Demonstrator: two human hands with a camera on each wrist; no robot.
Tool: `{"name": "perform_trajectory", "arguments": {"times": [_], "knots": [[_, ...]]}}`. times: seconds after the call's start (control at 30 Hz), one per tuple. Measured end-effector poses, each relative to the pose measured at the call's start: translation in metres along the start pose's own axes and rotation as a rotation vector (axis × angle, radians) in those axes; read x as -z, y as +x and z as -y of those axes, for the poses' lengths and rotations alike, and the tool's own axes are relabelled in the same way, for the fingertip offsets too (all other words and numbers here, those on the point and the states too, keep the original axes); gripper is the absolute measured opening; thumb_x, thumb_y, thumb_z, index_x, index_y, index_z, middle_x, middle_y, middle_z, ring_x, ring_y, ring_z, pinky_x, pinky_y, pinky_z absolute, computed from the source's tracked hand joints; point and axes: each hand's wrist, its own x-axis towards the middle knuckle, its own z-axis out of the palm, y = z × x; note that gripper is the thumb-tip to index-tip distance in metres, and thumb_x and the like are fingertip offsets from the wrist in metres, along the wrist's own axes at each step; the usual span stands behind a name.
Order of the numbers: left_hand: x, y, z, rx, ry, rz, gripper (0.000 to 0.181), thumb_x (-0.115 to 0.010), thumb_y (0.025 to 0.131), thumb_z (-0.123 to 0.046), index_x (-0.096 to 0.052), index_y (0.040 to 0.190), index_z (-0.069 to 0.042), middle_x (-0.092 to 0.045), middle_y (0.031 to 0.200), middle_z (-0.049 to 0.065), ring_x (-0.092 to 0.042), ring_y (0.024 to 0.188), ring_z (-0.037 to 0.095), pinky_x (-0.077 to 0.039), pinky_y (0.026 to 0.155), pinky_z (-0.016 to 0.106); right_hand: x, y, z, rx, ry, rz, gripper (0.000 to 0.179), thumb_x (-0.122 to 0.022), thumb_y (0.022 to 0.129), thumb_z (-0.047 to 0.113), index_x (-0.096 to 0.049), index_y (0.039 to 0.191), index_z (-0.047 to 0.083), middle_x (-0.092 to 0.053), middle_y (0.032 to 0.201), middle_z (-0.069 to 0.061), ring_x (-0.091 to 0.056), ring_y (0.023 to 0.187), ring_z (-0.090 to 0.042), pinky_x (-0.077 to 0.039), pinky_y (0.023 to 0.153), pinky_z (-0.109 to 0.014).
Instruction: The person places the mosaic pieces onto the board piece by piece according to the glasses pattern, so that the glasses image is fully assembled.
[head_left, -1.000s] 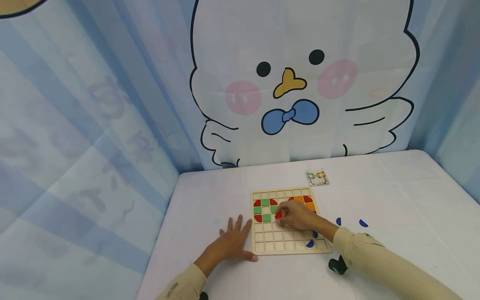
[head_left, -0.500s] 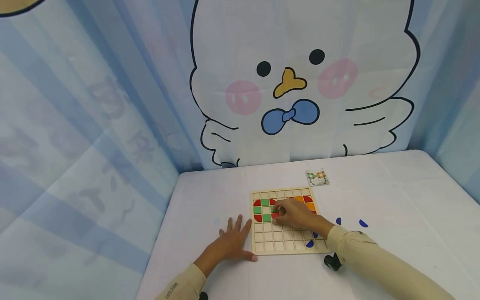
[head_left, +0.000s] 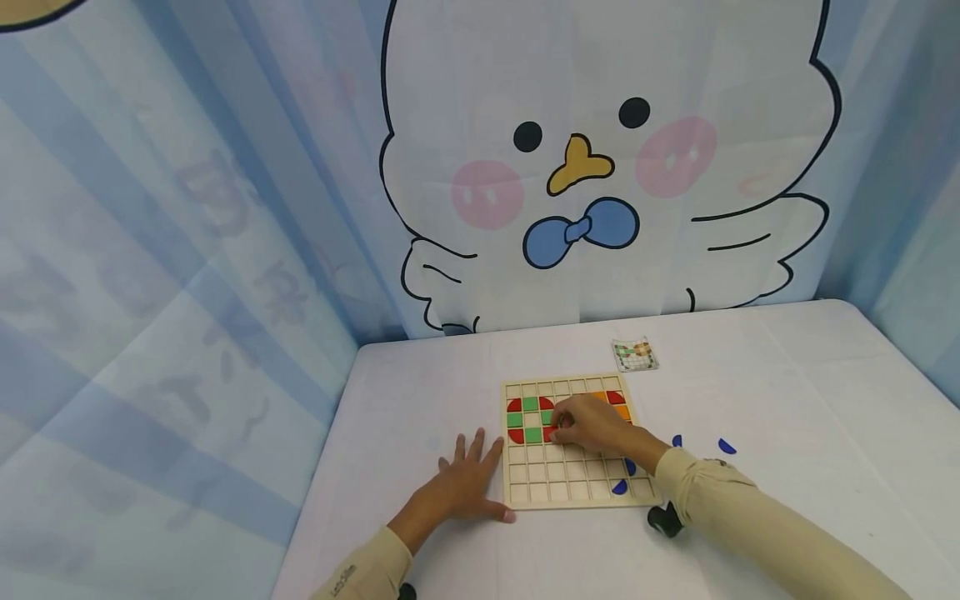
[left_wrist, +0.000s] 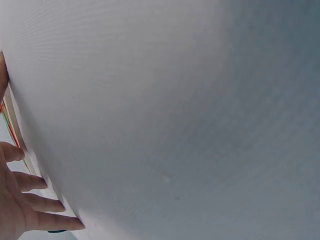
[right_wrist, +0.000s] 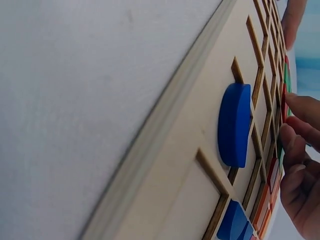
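Note:
A wooden grid board (head_left: 540, 504) lies on the white table, with red and green pieces laid out as a ring on its left half. My right hand (head_left: 592, 425) is over the board's middle, its thumb and curled fingers pinching a red rounded piece (head_left: 548, 434) at the ring's lower right corner. In the right wrist view, the fingertips (right_wrist: 291, 100) are right at that red piece (right_wrist: 284, 107). My left hand (head_left: 471, 483) rests spread on the table against the board's left edge. The right hand partly covers the red and orange pieces (head_left: 620, 412) on the board's right half.
Blue half-round pieces (head_left: 619, 487) lie loose on the board's lower right, one large in the right wrist view (right_wrist: 235, 125). Two more blue pieces (head_left: 727, 447) are on the table to the right. A small patterned card (head_left: 635, 355) lies behind the board.
My right hand has moved slightly left with the red piece, which now sits in the ring's lower right corner. The left hand has stayed in place.

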Motion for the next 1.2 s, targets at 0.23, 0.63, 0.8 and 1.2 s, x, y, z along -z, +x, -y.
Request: {"name": "perform_trajectory", "arguments": {"times": [0.23,0.63,0.8,1.2], "knots": [[0.002,-0.001,0.0,0.011,0.0,0.007,0.114,-0.079,0.071,-0.067,-0.024,0.161,-0.022,-0.014,0.169,0.015,-0.013,0.152,0.05,-0.03,0.108,0.074,0.003,-0.003,0.0,0.033,0.004,0.019,0.014,-0.077,0.089,0.023,-0.075,0.1,0.013,-0.063,0.08,0.008,-0.054,0.074,-0.009,-0.046,0.069,-0.026],[-0.001,0.001,-0.001,-0.001,-0.015,-0.008,0.115,-0.081,0.07,-0.065,-0.024,0.161,-0.022,-0.013,0.169,0.015,-0.012,0.152,0.05,-0.028,0.109,0.074,0.054,-0.051,-0.054,0.036,0.101,0.009,0.024,-0.07,0.095,0.024,-0.071,0.114,0.01,-0.065,0.094,0.006,-0.054,0.08,-0.009,-0.046,0.065,-0.022],[-0.002,0.002,-0.001,-0.003,-0.005,-0.006,0.116,-0.08,0.07,-0.066,-0.024,0.161,-0.022,-0.013,0.169,0.015,-0.011,0.152,0.05,-0.028,0.109,0.075,0.075,-0.086,-0.089,-0.099,0.067,-0.002,0.023,-0.071,0.094,0.024,-0.071,0.113,0.011,-0.064,0.092,0.005,-0.053,0.081,-0.012,-0.047,0.064,-0.023],[-0.003,0.002,0.0,0.002,-0.014,-0.005,0.116,-0.081,0.069,-0.065,-0.024,0.161,-0.022,-0.013,0.169,0.016,-0.011,0.152,0.051,-0.028,0.108,0.075,0.094,-0.153,-0.143,-0.158,-0.096,-0.09,0.032,-0.08,0.084,0.026,-0.072,0.111,0.012,-0.065,0.096,0.008,-0.051,0.085,-0.003,-0.049,0.073,-0.021]]}}
